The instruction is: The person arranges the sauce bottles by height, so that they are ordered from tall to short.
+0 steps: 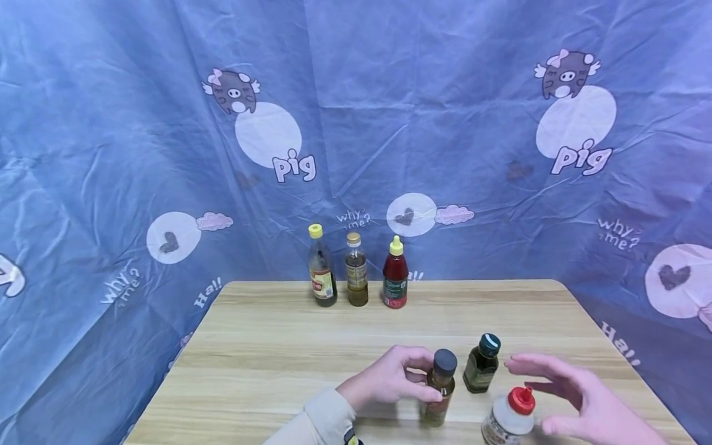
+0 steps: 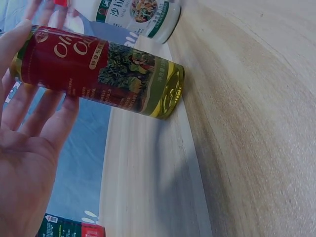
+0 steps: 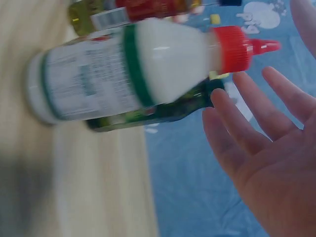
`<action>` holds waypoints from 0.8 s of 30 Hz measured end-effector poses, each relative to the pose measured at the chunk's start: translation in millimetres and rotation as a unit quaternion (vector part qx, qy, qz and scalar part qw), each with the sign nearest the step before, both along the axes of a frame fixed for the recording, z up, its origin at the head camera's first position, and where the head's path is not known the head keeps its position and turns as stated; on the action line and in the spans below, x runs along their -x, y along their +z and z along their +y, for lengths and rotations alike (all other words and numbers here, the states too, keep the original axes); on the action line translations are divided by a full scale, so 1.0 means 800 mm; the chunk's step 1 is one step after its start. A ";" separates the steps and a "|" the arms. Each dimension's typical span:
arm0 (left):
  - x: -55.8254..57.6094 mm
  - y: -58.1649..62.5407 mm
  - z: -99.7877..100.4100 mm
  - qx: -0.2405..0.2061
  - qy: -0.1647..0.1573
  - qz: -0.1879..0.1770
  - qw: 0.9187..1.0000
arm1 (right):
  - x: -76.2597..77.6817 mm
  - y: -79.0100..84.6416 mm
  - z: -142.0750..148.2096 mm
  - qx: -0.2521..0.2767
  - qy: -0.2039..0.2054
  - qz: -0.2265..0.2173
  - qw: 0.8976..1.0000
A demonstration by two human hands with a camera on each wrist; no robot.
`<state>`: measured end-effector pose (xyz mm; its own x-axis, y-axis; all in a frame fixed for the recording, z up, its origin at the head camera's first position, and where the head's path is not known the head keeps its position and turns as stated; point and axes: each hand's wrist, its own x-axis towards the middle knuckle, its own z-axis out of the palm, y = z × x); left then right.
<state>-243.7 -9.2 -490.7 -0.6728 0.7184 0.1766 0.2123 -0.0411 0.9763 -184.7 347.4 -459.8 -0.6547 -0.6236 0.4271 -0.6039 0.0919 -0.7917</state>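
My left hand point(image 1: 392, 377) grips an olive oil bottle point(image 1: 439, 392) with a dark cap and red label. In the left wrist view the thumb and fingers lie on opposite sides of this bottle point(image 2: 98, 71). My right hand point(image 1: 578, 395) is spread beside a white squeeze bottle point(image 1: 506, 420) with a red pointed cap. In the right wrist view, a gap shows between those fingers point(image 3: 252, 113) and the white bottle point(image 3: 98, 74). Just behind the two front bottles stands a small dark green bottle point(image 1: 481, 364) with a green cap.
Along the table's point(image 1: 267, 346) back edge stand a dark sauce bottle point(image 1: 321, 272) with a yellow cap, a clear bottle point(image 1: 356, 272) of brown liquid, and a red sauce bottle point(image 1: 395, 275) with a yellow nozzle. A blue printed cloth point(image 1: 356, 123) hangs around the table.
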 end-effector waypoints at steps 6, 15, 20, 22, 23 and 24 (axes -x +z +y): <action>-0.001 0.000 -0.001 -0.008 -0.003 -0.006 1.000 | -0.006 -0.043 0.005 0.017 0.043 -0.132 0.990; -0.001 0.001 0.000 -0.009 0.001 -0.007 1.000 | -0.007 -0.067 -0.004 0.047 0.013 -0.044 0.998; -0.002 -0.001 0.001 -0.017 0.002 -0.014 1.000 | -0.013 -0.068 -0.013 0.020 -0.055 -0.045 0.997; -0.002 -0.002 0.001 -0.022 0.000 -0.018 1.000 | -0.014 -0.069 -0.016 0.009 -0.073 -0.059 0.996; -0.003 -0.003 0.001 -0.025 -0.001 -0.019 1.000 | -0.015 -0.069 -0.017 0.008 -0.078 -0.071 0.994; -0.003 -0.004 0.000 -0.026 -0.003 -0.019 0.999 | -0.015 -0.070 -0.018 0.011 -0.079 -0.085 0.993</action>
